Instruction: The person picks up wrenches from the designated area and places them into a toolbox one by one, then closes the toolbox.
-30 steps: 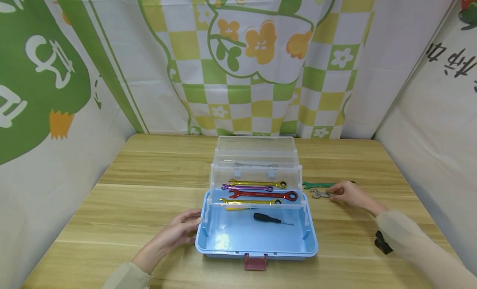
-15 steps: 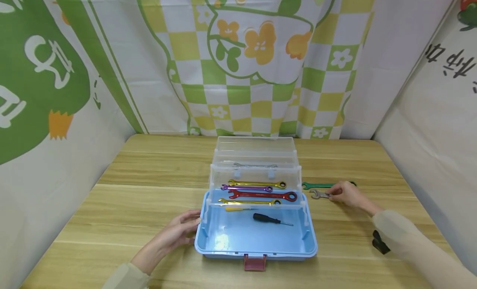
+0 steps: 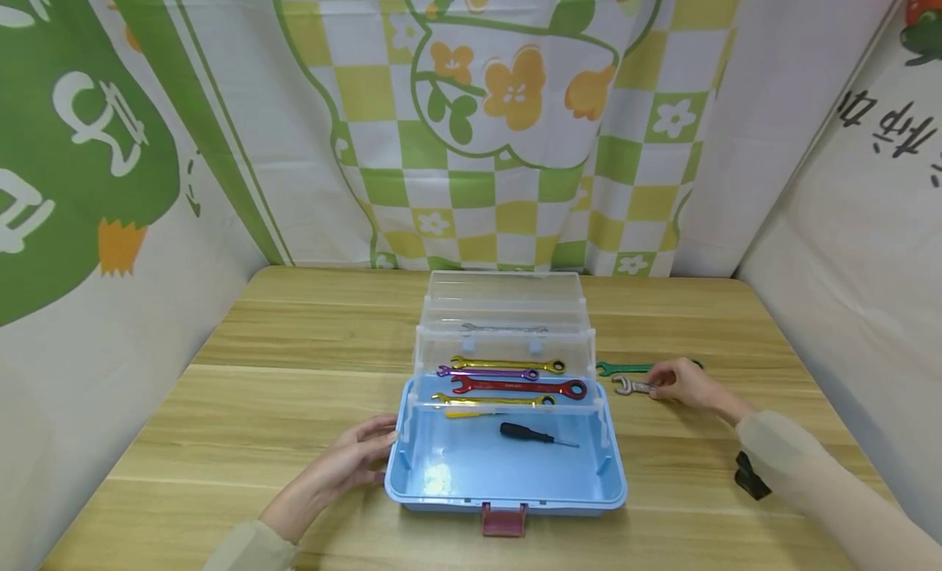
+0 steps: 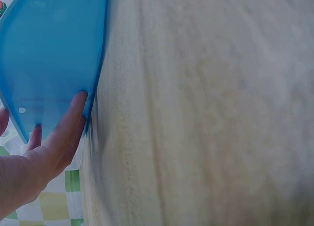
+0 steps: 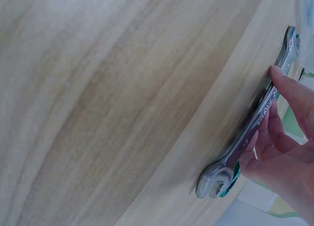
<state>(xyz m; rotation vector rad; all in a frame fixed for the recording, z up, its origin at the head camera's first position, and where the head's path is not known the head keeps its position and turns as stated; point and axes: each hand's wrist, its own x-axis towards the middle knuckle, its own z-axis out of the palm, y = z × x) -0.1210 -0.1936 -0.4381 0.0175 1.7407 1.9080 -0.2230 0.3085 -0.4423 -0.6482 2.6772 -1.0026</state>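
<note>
A silver wrench (image 3: 627, 384) lies on the table right of the blue toolbox (image 3: 508, 477). My right hand (image 3: 688, 383) pinches its shaft between thumb and fingers; the right wrist view shows the wrench (image 5: 248, 130) down at the tabletop. Just behind it lies a green wrench (image 3: 625, 367), partly hidden by the hand. On the toolbox's left side, my left hand (image 3: 342, 463) rests with extended fingers against the outer wall (image 4: 54, 59). A black-handled screwdriver (image 3: 526, 431) and a yellow-handled screwdriver (image 3: 464, 414) lie in the box.
Clear trays stand raised over the toolbox's rear, bearing a red wrench (image 3: 515, 386), a purple wrench (image 3: 486, 373), gold wrenches (image 3: 508, 364) and a silver one further back. A dark red latch (image 3: 504, 520) hangs in front. A black object (image 3: 751, 478) lies by the right sleeve.
Hardly anything moves: the right hand stays on the silver wrench, and the left hand stays at the toolbox. The right forearm has shifted slightly left.
</note>
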